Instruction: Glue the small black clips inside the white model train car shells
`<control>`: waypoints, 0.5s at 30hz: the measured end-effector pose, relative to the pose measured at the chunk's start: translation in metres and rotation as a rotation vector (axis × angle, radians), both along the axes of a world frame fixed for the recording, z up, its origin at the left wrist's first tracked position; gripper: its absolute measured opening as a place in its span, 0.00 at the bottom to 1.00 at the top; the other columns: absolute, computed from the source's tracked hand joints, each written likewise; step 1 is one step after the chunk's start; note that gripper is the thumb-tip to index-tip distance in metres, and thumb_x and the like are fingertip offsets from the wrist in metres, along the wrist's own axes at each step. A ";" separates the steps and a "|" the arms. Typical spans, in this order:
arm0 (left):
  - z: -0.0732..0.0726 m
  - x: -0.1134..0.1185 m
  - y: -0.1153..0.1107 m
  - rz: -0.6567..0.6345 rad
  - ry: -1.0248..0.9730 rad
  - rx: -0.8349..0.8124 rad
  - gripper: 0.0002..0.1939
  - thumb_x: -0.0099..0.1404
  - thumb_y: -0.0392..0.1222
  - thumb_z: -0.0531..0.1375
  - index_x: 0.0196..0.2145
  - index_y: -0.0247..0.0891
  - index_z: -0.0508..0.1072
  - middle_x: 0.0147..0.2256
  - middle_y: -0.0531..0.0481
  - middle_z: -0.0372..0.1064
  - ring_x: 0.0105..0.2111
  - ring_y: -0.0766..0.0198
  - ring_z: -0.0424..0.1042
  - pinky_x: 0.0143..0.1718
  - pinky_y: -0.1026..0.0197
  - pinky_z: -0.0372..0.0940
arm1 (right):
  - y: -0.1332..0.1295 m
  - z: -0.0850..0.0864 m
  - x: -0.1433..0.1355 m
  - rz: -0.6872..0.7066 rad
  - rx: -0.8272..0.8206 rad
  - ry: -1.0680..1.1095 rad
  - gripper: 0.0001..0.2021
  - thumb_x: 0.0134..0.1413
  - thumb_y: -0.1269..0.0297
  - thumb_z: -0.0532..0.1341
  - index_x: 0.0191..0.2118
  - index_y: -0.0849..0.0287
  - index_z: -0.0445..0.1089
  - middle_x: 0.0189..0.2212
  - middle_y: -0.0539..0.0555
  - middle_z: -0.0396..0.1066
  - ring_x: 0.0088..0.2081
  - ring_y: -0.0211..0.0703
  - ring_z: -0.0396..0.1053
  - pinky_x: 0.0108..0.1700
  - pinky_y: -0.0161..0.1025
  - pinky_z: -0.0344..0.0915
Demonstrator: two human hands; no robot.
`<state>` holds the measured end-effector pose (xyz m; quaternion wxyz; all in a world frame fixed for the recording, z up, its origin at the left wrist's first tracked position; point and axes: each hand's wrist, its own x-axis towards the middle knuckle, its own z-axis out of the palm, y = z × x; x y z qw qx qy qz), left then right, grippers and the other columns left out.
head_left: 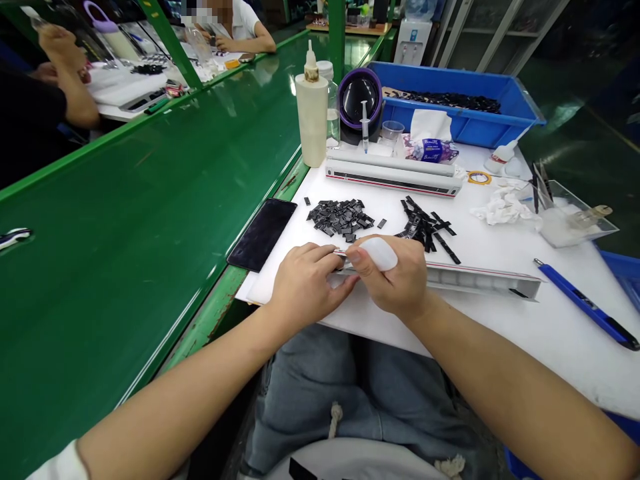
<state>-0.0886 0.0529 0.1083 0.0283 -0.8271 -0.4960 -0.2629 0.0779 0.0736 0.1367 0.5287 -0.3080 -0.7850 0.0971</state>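
A small white squeeze bottle (381,254) is gripped in my right hand (403,277), its round bottom showing and its tip hidden. The bottle is over the left end of a long white plastic housing (480,280) with a thin red line along its edge. My left hand (307,280) pinches that left end between thumb and fingers, close to the right hand. Just behind my hands lie a pile of small black rectangular pieces (340,217) and a heap of longer black strips (425,223).
Behind stand similar housings (395,183), a large squeeze bottle (311,120), a syringe (365,127), a tissue pack (431,143) and a blue bin (455,123). A phone (263,233) lies left, a blue pen-like tool (585,303) right. Another person (240,30) sits across the green conveyor (150,220).
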 end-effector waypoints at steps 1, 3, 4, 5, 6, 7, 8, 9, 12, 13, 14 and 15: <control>0.000 0.000 0.000 -0.002 -0.001 0.002 0.13 0.64 0.50 0.60 0.33 0.38 0.76 0.40 0.45 0.77 0.38 0.53 0.72 0.40 0.49 0.68 | 0.000 0.000 0.000 0.006 -0.003 0.004 0.15 0.65 0.64 0.56 0.26 0.61 0.69 0.23 0.55 0.74 0.27 0.41 0.73 0.29 0.36 0.66; 0.000 0.000 0.000 -0.006 -0.003 0.005 0.12 0.64 0.50 0.60 0.33 0.38 0.76 0.40 0.45 0.77 0.37 0.53 0.71 0.40 0.49 0.68 | 0.000 0.001 0.000 0.013 -0.007 0.006 0.15 0.65 0.64 0.56 0.26 0.61 0.69 0.24 0.56 0.74 0.27 0.41 0.74 0.30 0.36 0.66; 0.000 0.000 0.000 -0.009 -0.004 0.006 0.12 0.64 0.49 0.60 0.33 0.38 0.76 0.40 0.45 0.77 0.37 0.53 0.71 0.40 0.50 0.68 | 0.000 0.001 0.000 0.014 -0.010 0.006 0.15 0.65 0.64 0.56 0.27 0.61 0.70 0.24 0.56 0.74 0.27 0.41 0.74 0.30 0.36 0.66; 0.000 0.000 0.000 -0.010 -0.004 0.007 0.11 0.64 0.49 0.60 0.33 0.38 0.76 0.40 0.45 0.77 0.37 0.53 0.72 0.40 0.50 0.68 | 0.000 0.001 0.000 0.013 -0.012 0.005 0.15 0.65 0.64 0.56 0.27 0.61 0.70 0.24 0.56 0.74 0.28 0.41 0.74 0.30 0.36 0.66; -0.001 0.000 0.000 -0.011 -0.005 0.010 0.11 0.64 0.49 0.60 0.33 0.39 0.76 0.40 0.45 0.77 0.38 0.53 0.72 0.40 0.50 0.68 | 0.000 0.000 0.000 0.012 -0.013 0.004 0.15 0.65 0.64 0.56 0.27 0.61 0.70 0.25 0.56 0.75 0.28 0.41 0.74 0.30 0.36 0.66; -0.001 0.000 0.000 -0.010 -0.006 0.014 0.11 0.64 0.49 0.60 0.33 0.39 0.75 0.40 0.45 0.77 0.38 0.53 0.72 0.40 0.50 0.68 | 0.000 0.000 0.001 0.011 -0.012 0.004 0.15 0.65 0.64 0.56 0.27 0.61 0.70 0.25 0.56 0.75 0.28 0.41 0.74 0.31 0.36 0.66; -0.001 0.000 0.000 -0.009 -0.008 0.017 0.11 0.64 0.49 0.60 0.33 0.39 0.75 0.40 0.45 0.77 0.38 0.53 0.72 0.41 0.50 0.68 | 0.000 0.000 0.001 0.010 -0.009 0.003 0.14 0.65 0.64 0.56 0.27 0.61 0.70 0.25 0.56 0.75 0.28 0.41 0.74 0.30 0.36 0.66; -0.001 0.000 0.000 -0.009 -0.010 0.020 0.11 0.64 0.49 0.61 0.33 0.39 0.75 0.40 0.46 0.77 0.39 0.53 0.72 0.41 0.50 0.69 | 0.000 -0.001 0.001 0.007 -0.005 0.002 0.14 0.65 0.64 0.56 0.27 0.61 0.70 0.25 0.56 0.75 0.28 0.41 0.74 0.30 0.36 0.66; -0.002 0.000 0.000 -0.006 -0.011 0.026 0.11 0.64 0.49 0.61 0.33 0.39 0.75 0.40 0.46 0.77 0.39 0.53 0.72 0.41 0.50 0.69 | 0.001 -0.001 0.001 -0.003 0.003 -0.002 0.14 0.65 0.64 0.57 0.27 0.61 0.70 0.25 0.56 0.75 0.28 0.41 0.74 0.30 0.36 0.66; -0.002 0.000 0.000 -0.005 -0.010 0.027 0.11 0.64 0.49 0.61 0.33 0.38 0.75 0.41 0.45 0.77 0.39 0.53 0.72 0.41 0.50 0.69 | 0.001 -0.001 0.001 -0.006 0.002 -0.003 0.14 0.65 0.64 0.57 0.27 0.61 0.70 0.25 0.56 0.75 0.28 0.41 0.74 0.30 0.36 0.66; -0.002 0.000 0.000 -0.003 -0.010 0.028 0.12 0.64 0.50 0.61 0.33 0.38 0.76 0.41 0.45 0.77 0.39 0.53 0.72 0.41 0.50 0.69 | 0.001 -0.001 0.001 -0.008 0.000 -0.003 0.15 0.65 0.64 0.57 0.27 0.61 0.70 0.25 0.56 0.75 0.28 0.41 0.74 0.30 0.36 0.66; -0.002 0.000 0.000 -0.002 -0.009 0.027 0.12 0.64 0.50 0.60 0.33 0.38 0.76 0.41 0.45 0.77 0.39 0.53 0.72 0.40 0.50 0.69 | 0.001 -0.001 0.001 -0.009 -0.003 -0.002 0.15 0.65 0.64 0.57 0.27 0.61 0.70 0.24 0.56 0.74 0.28 0.41 0.74 0.30 0.36 0.66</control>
